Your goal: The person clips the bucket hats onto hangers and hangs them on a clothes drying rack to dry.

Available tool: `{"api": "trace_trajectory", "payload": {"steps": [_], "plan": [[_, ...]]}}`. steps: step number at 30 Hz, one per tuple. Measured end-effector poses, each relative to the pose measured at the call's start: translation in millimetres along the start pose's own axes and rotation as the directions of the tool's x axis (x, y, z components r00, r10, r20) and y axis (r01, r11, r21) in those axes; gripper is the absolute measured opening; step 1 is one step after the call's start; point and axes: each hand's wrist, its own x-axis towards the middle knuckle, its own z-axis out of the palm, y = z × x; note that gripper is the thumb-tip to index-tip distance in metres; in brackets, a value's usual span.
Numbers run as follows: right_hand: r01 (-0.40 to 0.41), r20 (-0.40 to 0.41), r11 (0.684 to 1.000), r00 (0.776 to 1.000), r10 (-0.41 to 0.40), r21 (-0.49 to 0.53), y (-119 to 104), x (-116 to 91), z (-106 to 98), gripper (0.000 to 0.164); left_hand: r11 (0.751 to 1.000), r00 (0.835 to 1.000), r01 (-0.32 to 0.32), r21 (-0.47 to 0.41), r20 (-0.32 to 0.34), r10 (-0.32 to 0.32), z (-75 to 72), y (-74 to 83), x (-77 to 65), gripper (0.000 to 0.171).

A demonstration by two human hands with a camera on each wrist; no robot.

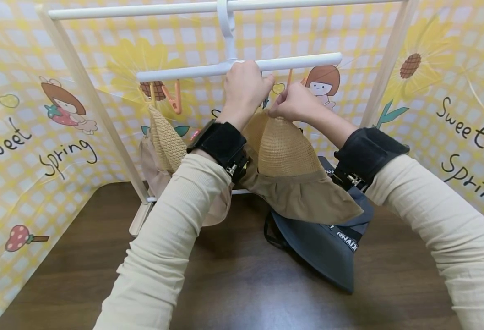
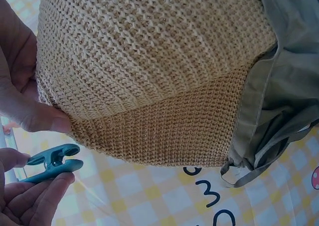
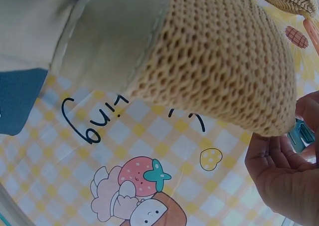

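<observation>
My left hand (image 1: 245,87) is just under the white hanger bar (image 1: 200,71) and pinches a teal clothespin (image 2: 50,168) between thumb and fingers. In the left wrist view the clothespin is apart from the hat. My right hand (image 1: 296,101) pinches the top of a sun hat (image 1: 289,146), which has a tan knitted crown and a drooping khaki cloth brim (image 1: 303,195). The hat hangs below both hands, its crown folded in the left wrist view. In the right wrist view, part of the clothespin is hidden by fingers.
A second knitted hat (image 1: 167,142) with a pinkish brim hangs at the left end of the bar near an orange clothespin (image 1: 175,98). A dark visor hat (image 1: 318,252) is below the held hat. Wooden posts (image 1: 89,96) frame the rack above a brown table (image 1: 225,284).
</observation>
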Motion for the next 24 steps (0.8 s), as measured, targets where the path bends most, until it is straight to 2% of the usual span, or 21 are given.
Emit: {"api": "trace_trajectory", "payload": {"steps": [5, 14, 24], "plan": [[0.005, 0.002, 1.000, 1.000, -0.005, 0.010, -1.7, 0.8, 2.1, 0.021, 1.000, 1.000, 0.012, 0.005, 0.012, -0.012, -0.8, -1.4, -0.1, 0.042], [-0.032, -0.007, 0.999, 0.999, 0.032, -0.004, -3.6, 1.7, 2.6, 0.024, 1.000, 1.000, 0.017, 0.012, 0.023, -0.018, -2.6, 0.3, 0.4, 0.039], [-0.022, -0.010, 1.000, 1.000, 0.022, 0.016, -5.0, 0.3, 2.5, 0.024, 0.999, 0.999, 0.034, 0.005, 0.038, -0.034, -3.5, 1.5, 0.8, 0.036]]}}
